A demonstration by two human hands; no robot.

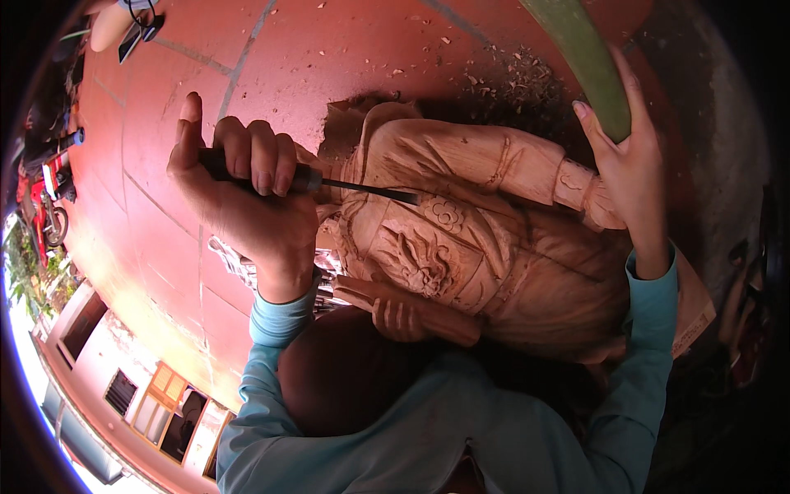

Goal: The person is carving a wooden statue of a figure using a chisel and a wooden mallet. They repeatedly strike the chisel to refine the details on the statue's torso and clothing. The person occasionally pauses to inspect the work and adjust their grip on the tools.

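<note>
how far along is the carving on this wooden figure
Done: the wooden figure already has robe folds, a flower and a carved hand. In hand: the left hand holds a chisel at the chest; the right hand grips a green bar. Left: surfaces look rough and unfinished.

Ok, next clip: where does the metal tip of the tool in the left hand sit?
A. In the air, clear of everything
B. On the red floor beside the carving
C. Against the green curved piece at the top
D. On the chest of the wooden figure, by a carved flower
D: the left hand grips a dark-handled chisel whose blade tip lies on the wooden figure beside the carved flower.
</note>
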